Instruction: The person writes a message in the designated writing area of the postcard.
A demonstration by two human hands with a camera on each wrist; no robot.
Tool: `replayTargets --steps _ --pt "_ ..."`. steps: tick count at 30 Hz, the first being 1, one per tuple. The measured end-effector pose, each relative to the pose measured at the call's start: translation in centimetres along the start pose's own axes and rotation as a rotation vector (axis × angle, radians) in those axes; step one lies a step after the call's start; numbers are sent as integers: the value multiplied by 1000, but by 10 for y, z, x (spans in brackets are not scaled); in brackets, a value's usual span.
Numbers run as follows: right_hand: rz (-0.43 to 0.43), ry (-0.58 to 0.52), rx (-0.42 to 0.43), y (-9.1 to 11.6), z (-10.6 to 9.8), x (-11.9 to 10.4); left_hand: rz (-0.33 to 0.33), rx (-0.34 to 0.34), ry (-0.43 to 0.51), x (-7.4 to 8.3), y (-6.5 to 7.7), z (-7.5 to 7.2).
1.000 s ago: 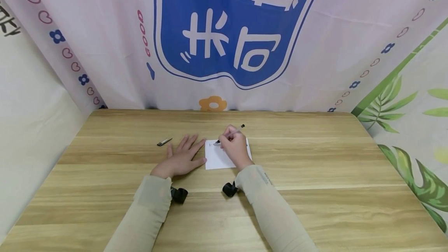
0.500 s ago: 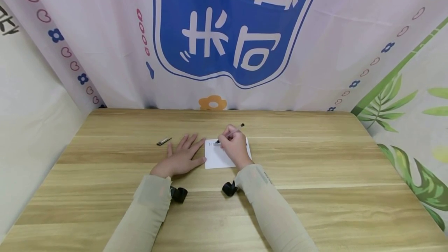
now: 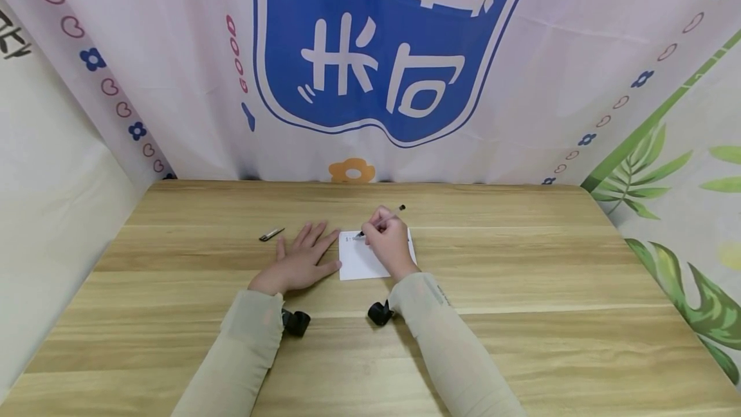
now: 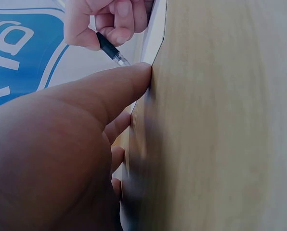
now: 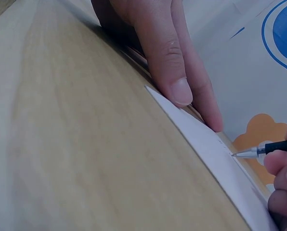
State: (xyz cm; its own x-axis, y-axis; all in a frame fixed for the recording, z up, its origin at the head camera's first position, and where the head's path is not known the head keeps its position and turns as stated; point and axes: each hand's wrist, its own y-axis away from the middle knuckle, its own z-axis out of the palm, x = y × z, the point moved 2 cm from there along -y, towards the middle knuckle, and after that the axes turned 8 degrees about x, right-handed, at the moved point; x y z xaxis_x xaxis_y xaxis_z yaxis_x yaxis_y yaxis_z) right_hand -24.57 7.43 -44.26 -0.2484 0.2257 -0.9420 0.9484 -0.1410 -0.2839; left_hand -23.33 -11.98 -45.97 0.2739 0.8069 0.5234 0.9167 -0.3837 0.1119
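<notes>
A small white sheet of paper (image 3: pixel 363 264) lies on the wooden table, with a short row of tiny dark marks near its top left. My right hand (image 3: pixel 389 243) pinches a pen (image 3: pixel 389 218) with a clear barrel and black grip. In the right wrist view the pen's metal tip (image 5: pixel 245 153) meets the paper beside the marks. My left hand (image 3: pixel 298 266) lies spread on the table, its thumb and index fingertips at the paper's left edge. In the left wrist view that thumb (image 4: pixel 129 79) presses the edge. The right hand covers the sheet's right part.
A pen cap (image 3: pixel 271 234) with a clip lies on the table (image 3: pixel 521 262), left of the left hand's fingertips. Black wrist cameras, one on the left (image 3: pixel 296 323) and one on the right (image 3: pixel 379 313), sit at the cuffs. A printed curtain (image 3: pixel 202 82) hangs behind the table.
The pen tip shifts very slightly over the paper, and the row of marks appears a little longer than a second ago. The left hand stays in place.
</notes>
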Motion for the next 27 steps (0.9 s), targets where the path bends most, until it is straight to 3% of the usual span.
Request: replayTargets --steps 5,14,27 --pt "3 4 -2 0 -1 -2 0 13 0 -6 -2 4" --pt "16 11 15 -11 7 37 1 17 -3 -7 -3 5" --pt "3 6 4 -11 7 39 0 26 -1 -8 -5 7"
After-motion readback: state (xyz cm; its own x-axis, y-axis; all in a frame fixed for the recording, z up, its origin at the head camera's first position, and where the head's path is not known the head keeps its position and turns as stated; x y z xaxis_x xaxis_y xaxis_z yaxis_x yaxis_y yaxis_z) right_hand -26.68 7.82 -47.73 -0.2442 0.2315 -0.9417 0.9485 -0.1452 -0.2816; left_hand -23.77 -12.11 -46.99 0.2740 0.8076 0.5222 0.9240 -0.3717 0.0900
